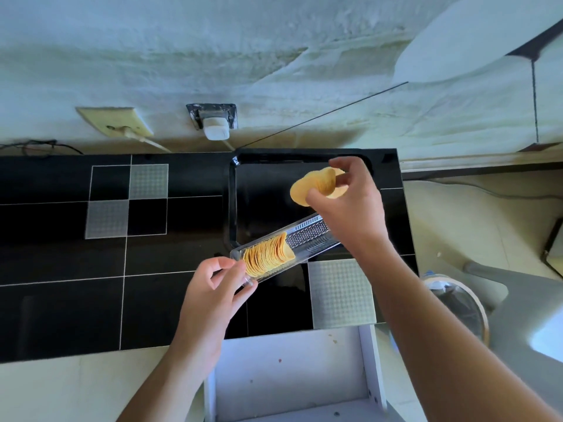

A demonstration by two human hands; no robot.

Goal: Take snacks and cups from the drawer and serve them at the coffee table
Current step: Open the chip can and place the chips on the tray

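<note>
Your right hand (344,202) pinches a few pale crisps (316,185) above the black tray (233,202), while your left hand (213,287) grips the clear crisp sleeve (307,242) by its end.

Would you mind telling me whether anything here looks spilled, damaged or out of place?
Only small things: a few crumbs lie scattered on the floor of the open white drawer. The chips in the right hand and those in the clear tray look whole; none have spilled.
</note>
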